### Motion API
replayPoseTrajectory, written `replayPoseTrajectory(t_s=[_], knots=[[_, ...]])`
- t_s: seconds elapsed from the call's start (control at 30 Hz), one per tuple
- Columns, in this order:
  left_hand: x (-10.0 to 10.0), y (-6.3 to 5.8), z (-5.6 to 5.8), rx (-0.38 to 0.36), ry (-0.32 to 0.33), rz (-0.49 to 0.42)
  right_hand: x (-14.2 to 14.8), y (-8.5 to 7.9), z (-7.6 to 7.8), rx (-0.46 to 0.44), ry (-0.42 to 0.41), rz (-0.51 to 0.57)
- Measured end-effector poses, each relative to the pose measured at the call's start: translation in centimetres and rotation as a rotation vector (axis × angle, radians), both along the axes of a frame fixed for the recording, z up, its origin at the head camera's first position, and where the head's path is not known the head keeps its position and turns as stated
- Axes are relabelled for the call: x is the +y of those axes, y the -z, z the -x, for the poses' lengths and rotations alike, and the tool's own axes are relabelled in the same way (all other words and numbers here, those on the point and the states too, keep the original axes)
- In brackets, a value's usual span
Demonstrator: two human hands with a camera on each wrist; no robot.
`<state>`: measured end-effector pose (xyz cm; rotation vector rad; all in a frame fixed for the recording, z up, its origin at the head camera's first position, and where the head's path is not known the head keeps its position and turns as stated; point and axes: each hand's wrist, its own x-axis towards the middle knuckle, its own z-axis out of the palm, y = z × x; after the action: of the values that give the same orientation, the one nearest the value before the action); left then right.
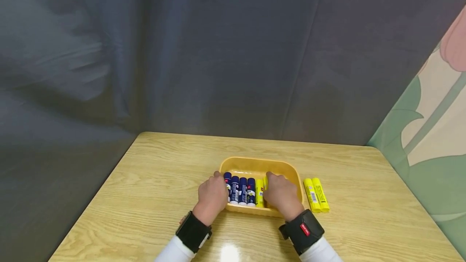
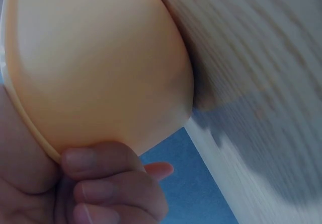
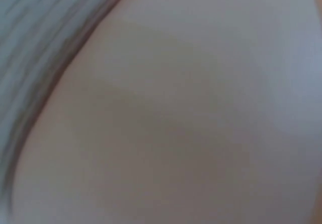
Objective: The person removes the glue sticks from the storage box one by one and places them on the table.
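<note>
A yellow plastic basket (image 1: pixel 251 210) sits on the table. My left hand (image 1: pixel 213 194) grips its left rim; in the left wrist view the fingers (image 2: pixel 103 161) curl against the outer wall. Inside, several dark blue glue sticks (image 1: pixel 242 191) lie side by side, with a yellow glue stick (image 1: pixel 259 193) to their right. My right hand (image 1: pixel 282 192) reaches into the right part of the basket and holds another yellow glue stick (image 1: pixel 265 182), mostly hidden by the hand. The right wrist view has only the basket's blurred wall (image 3: pixel 166 108), with no fingers showing.
Two more yellow glue sticks (image 1: pixel 315 195) lie side by side on the wooden table (image 1: pixel 145 197), just right of the basket. A dark grey curtain (image 1: pixel 233 60) hangs behind the table. Patterned fabric (image 1: pixel 437 132) borders the right edge.
</note>
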<state>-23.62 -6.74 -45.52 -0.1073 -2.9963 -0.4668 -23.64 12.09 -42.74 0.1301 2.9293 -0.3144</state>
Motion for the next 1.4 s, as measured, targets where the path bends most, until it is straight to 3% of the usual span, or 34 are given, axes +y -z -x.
replayPoseTrajectory(t_s=[0.3, 0.63, 1.17, 1.4], knots=[[0.1, -0.2, -0.1, -0.026, -0.005, 0.010, 0.0, 0.2, 0.6, -0.005, 0.033, 0.011], [0.1, -0.1, -0.1, 0.034, -0.008, -0.005, 0.5, 1.0, 1.2, 0.022, 0.078, 0.038], [0.3, -0.1, -0.1, 0.018, 0.004, -0.015, 1.2, 1.3, 1.4, 0.026, 0.067, 0.084], [0.3, 0.2, -0.2, 0.032, 0.006, -0.009, 1.8, 1.5, 0.7, 0.098, 0.059, 0.142]])
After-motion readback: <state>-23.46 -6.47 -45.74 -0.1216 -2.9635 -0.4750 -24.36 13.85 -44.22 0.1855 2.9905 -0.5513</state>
